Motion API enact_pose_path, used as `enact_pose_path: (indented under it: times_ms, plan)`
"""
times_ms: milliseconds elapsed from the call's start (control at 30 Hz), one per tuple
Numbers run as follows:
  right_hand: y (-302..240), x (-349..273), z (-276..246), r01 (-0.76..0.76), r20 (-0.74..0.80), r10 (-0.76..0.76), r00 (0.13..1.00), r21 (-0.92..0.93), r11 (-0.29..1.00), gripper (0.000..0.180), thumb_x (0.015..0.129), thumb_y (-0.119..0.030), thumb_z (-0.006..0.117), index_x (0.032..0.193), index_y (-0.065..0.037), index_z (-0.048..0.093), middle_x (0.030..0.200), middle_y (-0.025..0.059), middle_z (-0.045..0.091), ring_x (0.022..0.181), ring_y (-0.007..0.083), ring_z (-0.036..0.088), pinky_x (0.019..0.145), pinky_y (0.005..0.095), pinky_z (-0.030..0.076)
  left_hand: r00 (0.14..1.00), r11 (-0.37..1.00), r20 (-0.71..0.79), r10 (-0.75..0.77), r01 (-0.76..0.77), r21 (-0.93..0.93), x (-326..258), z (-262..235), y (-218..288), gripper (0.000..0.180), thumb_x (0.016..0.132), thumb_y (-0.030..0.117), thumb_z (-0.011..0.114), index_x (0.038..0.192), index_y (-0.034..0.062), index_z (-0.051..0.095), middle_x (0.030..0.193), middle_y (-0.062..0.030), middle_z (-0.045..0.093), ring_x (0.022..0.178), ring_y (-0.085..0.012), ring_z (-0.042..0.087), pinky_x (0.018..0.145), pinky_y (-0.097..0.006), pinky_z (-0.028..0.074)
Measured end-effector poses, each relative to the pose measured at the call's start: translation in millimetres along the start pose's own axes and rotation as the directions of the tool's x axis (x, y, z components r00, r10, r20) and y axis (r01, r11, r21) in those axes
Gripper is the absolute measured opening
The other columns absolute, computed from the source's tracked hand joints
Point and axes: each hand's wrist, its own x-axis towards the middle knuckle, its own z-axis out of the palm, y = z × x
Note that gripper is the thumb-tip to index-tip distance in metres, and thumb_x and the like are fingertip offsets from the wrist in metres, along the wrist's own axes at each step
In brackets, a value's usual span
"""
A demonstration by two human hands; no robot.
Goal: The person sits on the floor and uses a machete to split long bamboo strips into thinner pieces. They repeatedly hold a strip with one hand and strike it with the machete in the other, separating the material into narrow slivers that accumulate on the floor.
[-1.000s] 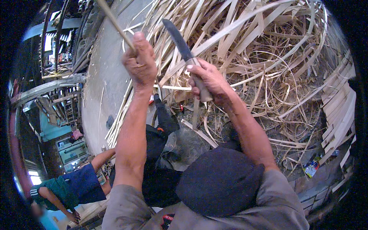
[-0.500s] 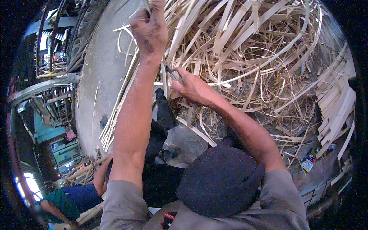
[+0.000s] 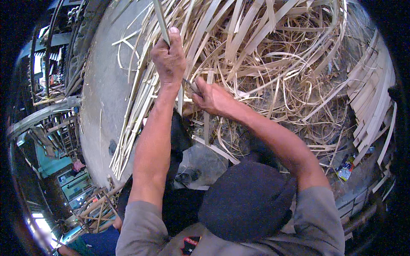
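Far out in front, my left hand (image 3: 169, 62) is closed around a long pale green bamboo strip (image 3: 160, 19), its thumb pointing away from me. The strip reaches past the far edge of the view, and its near end seems to show below my wrist. Just right of and nearer than that wrist, my right hand (image 3: 212, 98) grips a knife (image 3: 192, 86) whose dark narrow blade points to the left hand's wrist. My right palm and most of the handle are hidden. Thin bamboo splints (image 3: 128, 132) lie in a bundle left of my left forearm.
Tangled shavings (image 3: 282, 89) cover the ground ahead and right. Flat bamboo slats (image 3: 371, 94) are stacked at the far right, near a colourful packet (image 3: 345, 170). Grey concrete floor (image 3: 100, 85) lies left. Another person in blue (image 3: 100, 241) is at lower left, beside bamboo poles (image 3: 96, 205).
My left hand has drawn back toward me, closer to the knife, and more of the strip shows beyond it. My right hand stays nearly in place. The other person has shifted lower in view.
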Motion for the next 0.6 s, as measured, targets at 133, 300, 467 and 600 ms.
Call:
enact_pose_path:
  times_ms: [133,300,467,600]
  plan:
    - [2,-4,8,-0.028,0.090,0.022,0.996,0.064,0.998,0.034,0.095,-0.030,0.056,0.108,0.000,0.046,0.077,0.0283,0.064,0.076,0.0487,0.065,0.069,0.0548,0.050,0.996,0.998,0.057,0.071,-0.070,-0.006,-1,-4,-4,0.054,0.100,0.037,0.055,0.062,0.0000,0.048,0.052,0.0011,0.037,0.054,-0.0089,0.034,0.048,-0.033,0.028]
    - [2,-7,26,0.046,-0.002,-0.046,0.999,0.012,0.999,0.036,0.095,-0.030,0.056,0.112,0.000,0.047,0.079,0.0291,0.064,0.074,0.0475,0.065,0.068,0.0529,0.052,1.000,1.000,-0.012,-0.001,0.001,0.003,1,-21,-5,0.057,0.100,0.039,0.055,0.059,0.0026,0.043,0.051,0.0024,0.036,0.053,-0.0086,0.033,0.047,-0.034,0.027]
    - [10,-2,36,-0.007,0.126,0.014,0.992,-0.062,0.998,0.039,0.092,-0.033,0.058,0.110,0.001,0.050,0.085,0.0308,0.065,0.079,0.0433,0.067,0.073,0.0532,0.052,0.998,0.998,0.031,-0.051,0.050,0.049,5,-29,-1,0.058,0.101,0.039,0.053,0.058,0.0014,0.043,0.049,0.0018,0.034,0.051,-0.0098,0.033,0.047,-0.036,0.028]
    - [15,-4,51,0.072,0.082,-0.070,0.994,-0.024,0.997,0.040,0.092,-0.033,0.057,0.109,0.003,0.049,0.083,0.0319,0.064,0.077,0.0481,0.066,0.073,0.0546,0.052,0.999,0.999,0.013,-0.042,0.042,0.029,8,-33,-3,0.057,0.101,0.037,0.052,0.058,0.0005,0.042,0.049,0.0004,0.033,0.051,-0.0102,0.033,0.047,-0.037,0.028]
